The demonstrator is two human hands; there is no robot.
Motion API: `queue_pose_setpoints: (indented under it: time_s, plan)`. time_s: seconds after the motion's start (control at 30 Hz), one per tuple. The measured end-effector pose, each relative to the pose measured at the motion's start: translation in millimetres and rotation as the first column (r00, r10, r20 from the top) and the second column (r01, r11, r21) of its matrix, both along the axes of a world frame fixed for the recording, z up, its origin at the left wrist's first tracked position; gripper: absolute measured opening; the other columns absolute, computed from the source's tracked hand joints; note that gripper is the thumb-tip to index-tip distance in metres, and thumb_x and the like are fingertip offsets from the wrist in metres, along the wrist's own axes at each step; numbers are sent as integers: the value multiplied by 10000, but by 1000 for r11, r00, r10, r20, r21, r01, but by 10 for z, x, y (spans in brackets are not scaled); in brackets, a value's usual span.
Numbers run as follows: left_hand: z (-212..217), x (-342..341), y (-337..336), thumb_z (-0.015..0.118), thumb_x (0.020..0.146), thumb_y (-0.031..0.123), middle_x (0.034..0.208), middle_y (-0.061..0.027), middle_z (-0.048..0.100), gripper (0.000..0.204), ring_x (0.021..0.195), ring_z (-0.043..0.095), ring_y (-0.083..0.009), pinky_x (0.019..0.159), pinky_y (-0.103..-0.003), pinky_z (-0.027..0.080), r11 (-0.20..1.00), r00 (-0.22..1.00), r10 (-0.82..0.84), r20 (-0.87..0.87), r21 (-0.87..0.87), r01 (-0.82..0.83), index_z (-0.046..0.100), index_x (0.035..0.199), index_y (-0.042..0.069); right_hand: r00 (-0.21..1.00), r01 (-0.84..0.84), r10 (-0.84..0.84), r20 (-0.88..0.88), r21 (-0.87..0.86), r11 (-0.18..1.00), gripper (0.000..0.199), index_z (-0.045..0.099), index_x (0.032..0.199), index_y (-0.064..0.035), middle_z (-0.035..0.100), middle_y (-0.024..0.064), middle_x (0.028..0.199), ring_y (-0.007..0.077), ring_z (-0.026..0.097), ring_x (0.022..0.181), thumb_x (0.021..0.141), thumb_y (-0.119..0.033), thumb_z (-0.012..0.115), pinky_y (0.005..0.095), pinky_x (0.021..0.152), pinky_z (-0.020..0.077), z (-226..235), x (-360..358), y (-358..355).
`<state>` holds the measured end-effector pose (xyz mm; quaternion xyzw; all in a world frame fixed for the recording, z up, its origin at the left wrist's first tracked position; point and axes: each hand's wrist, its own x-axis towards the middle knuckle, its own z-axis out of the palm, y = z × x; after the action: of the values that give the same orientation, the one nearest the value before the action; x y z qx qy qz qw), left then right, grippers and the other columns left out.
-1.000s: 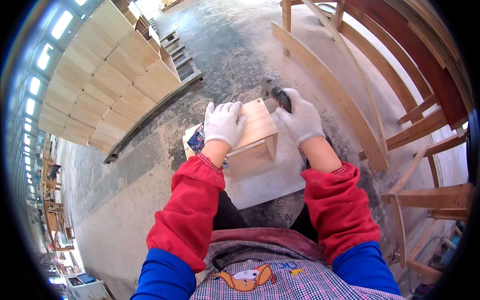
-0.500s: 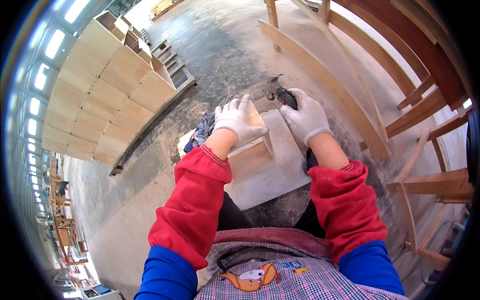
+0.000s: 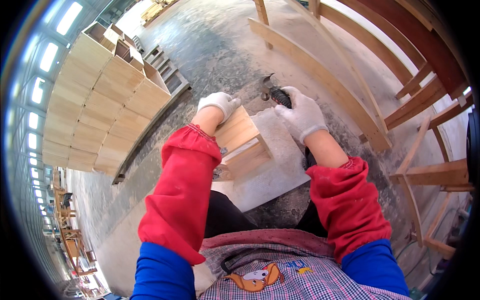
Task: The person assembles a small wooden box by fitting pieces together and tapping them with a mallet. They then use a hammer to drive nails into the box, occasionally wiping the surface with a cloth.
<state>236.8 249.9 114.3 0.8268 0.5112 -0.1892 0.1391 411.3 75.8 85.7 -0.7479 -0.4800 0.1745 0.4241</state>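
Note:
A small pale wooden box (image 3: 239, 129), with an open side, rests on a whitish board (image 3: 280, 165) on the floor in front of me. My left hand (image 3: 219, 105), in a white glove, is at the box's far left corner. Its fingers are curled; whether they grip the box or something small is hidden. In my gloved right hand (image 3: 301, 114) is a claw hammer (image 3: 279, 96), held close to its head, with the claw up and away from me. The hammer is right of the box, apart from it. Small grey bits show beside my left sleeve.
Stacked plywood boxes (image 3: 100, 100) stand on a pallet (image 3: 170, 75) at the left. Long curved timber pieces (image 3: 320, 75) and a wooden frame (image 3: 432, 175) stand at the right. Farther left are workbenches (image 3: 72, 240).
My left hand has moved left and away from me, off the near top of the box, baring its top panel. The right hand with the hammer has shifted slightly left.

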Motion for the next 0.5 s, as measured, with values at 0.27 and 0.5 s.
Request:
queue_pose_setpoints:
  time_s: [0.27, 0.5]
  plan:
    - [7, -1106, -45, 749, 844, 466, 1078, -73, 688, 555, 985, 623, -176, 893, -337, 495, 886, 933, 245, 265, -453, -104, 653, 1217, 66, 999, -16, 18, 31, -54, 998, 384, 661, 1150, -166, 714, 167, 1004, 376, 674, 963, 805, -330, 695, 476, 827, 524, -4, -16, -3]
    - [-81, -1191, -691, 783, 854, 213, 899, 0, 671, 251, 817, 614, -98, 747, -285, 520, 723, 678, 559, 476, -680, -119, 697, 988, 19, 990, -41, 58, 129, -135, 990, 423, 651, 1179, -177, 720, 154, 1004, 364, 680, 966, 791, -340, 698, 467, 843, 529, -81, -54, 48]
